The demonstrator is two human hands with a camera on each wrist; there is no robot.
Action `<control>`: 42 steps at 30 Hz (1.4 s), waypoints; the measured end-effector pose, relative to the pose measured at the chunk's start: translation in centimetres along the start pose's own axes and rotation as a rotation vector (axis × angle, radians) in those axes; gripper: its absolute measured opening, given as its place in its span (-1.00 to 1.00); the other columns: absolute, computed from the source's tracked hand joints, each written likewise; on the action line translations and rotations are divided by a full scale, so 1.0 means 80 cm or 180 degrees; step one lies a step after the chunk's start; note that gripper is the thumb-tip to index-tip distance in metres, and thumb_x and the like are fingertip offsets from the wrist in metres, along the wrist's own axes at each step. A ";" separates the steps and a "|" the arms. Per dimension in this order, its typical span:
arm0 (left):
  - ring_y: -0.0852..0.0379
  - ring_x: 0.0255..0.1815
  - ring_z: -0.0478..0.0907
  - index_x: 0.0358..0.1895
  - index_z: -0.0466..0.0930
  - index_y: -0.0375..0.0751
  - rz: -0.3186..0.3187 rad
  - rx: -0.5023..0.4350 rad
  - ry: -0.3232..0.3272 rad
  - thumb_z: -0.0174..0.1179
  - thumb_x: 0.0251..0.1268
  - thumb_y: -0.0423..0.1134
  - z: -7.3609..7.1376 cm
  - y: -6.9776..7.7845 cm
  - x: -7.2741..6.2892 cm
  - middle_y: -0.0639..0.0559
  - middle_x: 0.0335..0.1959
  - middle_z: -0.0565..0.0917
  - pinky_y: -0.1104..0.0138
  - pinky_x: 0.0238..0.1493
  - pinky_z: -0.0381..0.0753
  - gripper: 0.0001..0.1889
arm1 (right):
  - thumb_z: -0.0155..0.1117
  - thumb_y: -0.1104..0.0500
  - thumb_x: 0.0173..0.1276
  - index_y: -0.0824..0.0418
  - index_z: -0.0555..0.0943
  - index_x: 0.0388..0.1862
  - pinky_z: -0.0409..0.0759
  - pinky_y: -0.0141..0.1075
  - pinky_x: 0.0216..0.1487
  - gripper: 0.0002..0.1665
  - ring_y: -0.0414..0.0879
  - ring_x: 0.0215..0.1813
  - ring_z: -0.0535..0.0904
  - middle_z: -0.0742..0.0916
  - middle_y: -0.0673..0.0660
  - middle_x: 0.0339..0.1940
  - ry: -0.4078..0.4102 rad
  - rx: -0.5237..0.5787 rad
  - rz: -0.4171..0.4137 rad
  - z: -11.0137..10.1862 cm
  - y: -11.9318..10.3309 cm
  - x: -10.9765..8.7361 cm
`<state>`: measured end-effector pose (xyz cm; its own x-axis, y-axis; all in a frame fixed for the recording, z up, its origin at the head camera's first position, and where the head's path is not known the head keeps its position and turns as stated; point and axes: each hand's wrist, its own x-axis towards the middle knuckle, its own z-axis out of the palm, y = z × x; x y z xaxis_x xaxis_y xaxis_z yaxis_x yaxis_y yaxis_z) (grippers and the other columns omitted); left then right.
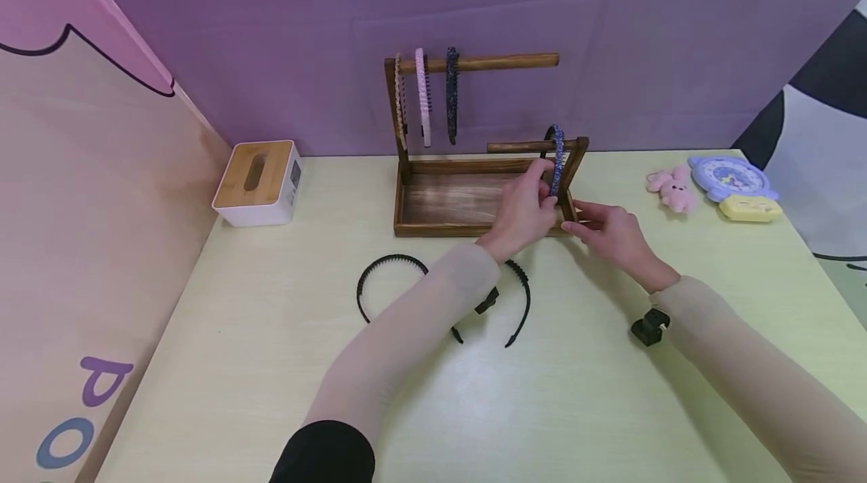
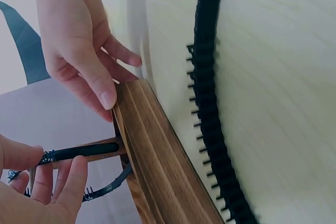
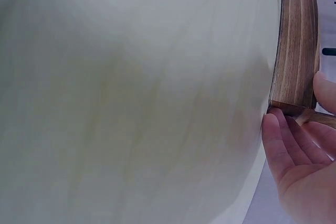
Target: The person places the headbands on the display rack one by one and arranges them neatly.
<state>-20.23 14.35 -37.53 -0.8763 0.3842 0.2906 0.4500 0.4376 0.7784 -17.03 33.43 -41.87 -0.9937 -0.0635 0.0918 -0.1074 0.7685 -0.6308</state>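
Note:
My left hand (image 1: 524,208) pinches the lower end of a sparkly blue headband (image 1: 558,159), which hangs over the short rod at the right of a wooden rack (image 1: 447,230). In the left wrist view the headband's smooth dark inner side (image 2: 79,153) shows between thumb and fingers. My right hand (image 1: 612,238) grips the rack's front right corner, thumb in front and fingers round the end; the right wrist view shows these fingers (image 3: 278,135) against the wood. On the upper rod hang a beige headband (image 1: 400,103), a pink headband (image 1: 423,95) and a dark headband (image 1: 451,95).
Two black toothed headbands (image 1: 524,291) lie on the table before the rack, partly hidden by my left arm. A tissue box (image 1: 254,182) stands at the left. A pink plush toy (image 1: 673,189), a blue-rimmed item (image 1: 731,178) and a yellow item (image 1: 750,208) lie at the right.

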 end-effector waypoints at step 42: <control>0.25 -0.39 0.46 0.05 0.34 -0.06 -0.0045 -0.0071 -0.0162 0.22 0.25 -0.41 0.036 -0.002 0.011 0.13 -0.41 0.54 0.48 -0.36 0.41 -0.62 | 0.25 0.06 0.38 0.37 0.48 0.26 0.60 0.00 -0.23 -0.42 0.21 -0.13 0.66 0.65 0.37 0.00 0.0085 -0.0010 -0.0225 0.000 0.007 -0.001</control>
<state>-20.61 16.95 -39.01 -0.8724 0.4191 0.2514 0.4333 0.4252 0.7947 -17.00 33.83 -42.23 -0.9825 -0.1007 0.1568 -0.1773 0.7645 -0.6197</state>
